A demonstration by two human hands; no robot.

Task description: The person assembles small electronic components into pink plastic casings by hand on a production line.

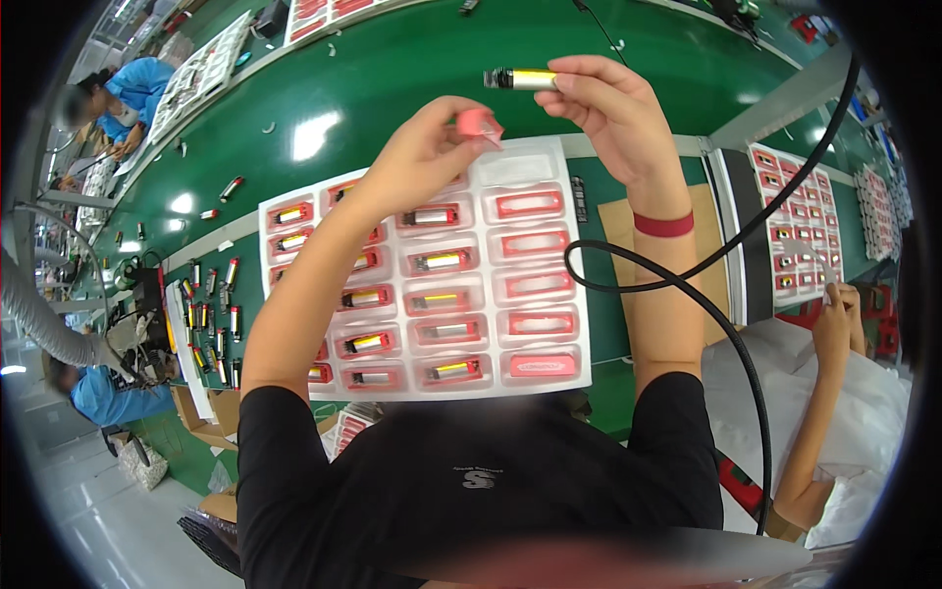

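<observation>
Green bench (412, 69) runs far across the scene, with a white tray (574, 378) of red-edged pockets lying near on it. Many left and middle pockets hold small yellow cylinders; the right column looks unfilled. Left hand (417, 157) hovers over the tray's far edge, pinching a red cap (479, 124) in its fingertips. Right hand (608, 103), just right and farther, grips a cylinder (522, 80) between thumb and fingers, level, above the bench. Cap and cylinder sit near each other, apart. Loose cylinders lie at far left.
</observation>
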